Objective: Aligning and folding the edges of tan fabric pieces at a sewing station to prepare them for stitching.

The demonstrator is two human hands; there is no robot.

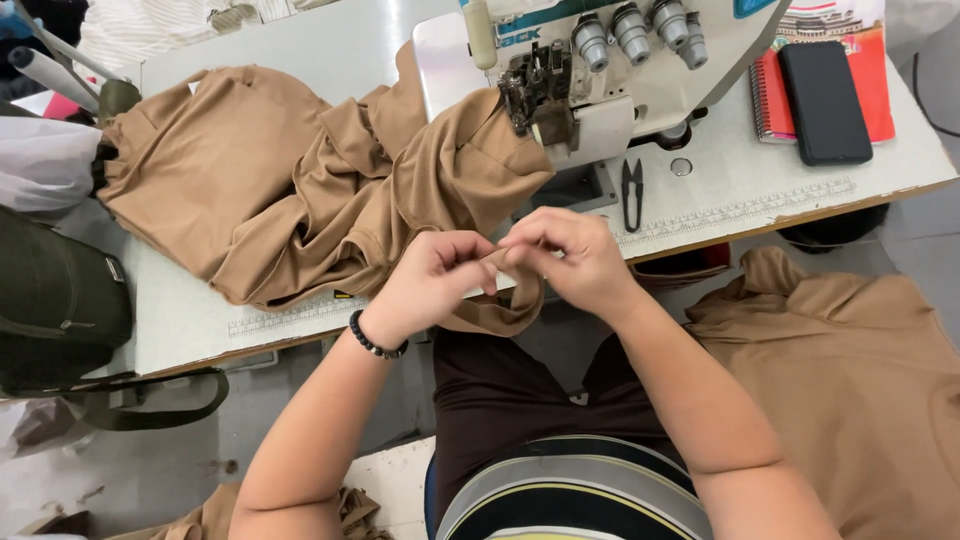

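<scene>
**Both hands pinching a tan fabric strip at the table edge, short of the overlock machine**

The left hand [432,272], a dark bead bracelet [374,340] on its wrist, is closed with fingertips pinched on one end of a narrow tan fabric strip [497,305]. The right hand [570,258] is likewise closed, pinching the same strip just beside the left; the two sets of fingertips touch or nearly touch. The strip loops down below the hands, over the front edge of the sewing table [720,190].

Directly beyond the hands lies a bunched tan garment [330,190], one fold reaching under the presser foot [545,105] of the overlock machine [640,60]. Black thread snips [632,192] lie on the table to the right of the hands, close by. Further right, a dark phone [824,102] rests on a red spiral notebook [772,100]. More tan fabric [850,370] is heaped at the person's right side.

Risk assessment: the hanging loop is unsupported and could twist, so the pinched ends may misalign. The garment fold at the foot could snag if the heap is dragged.
</scene>
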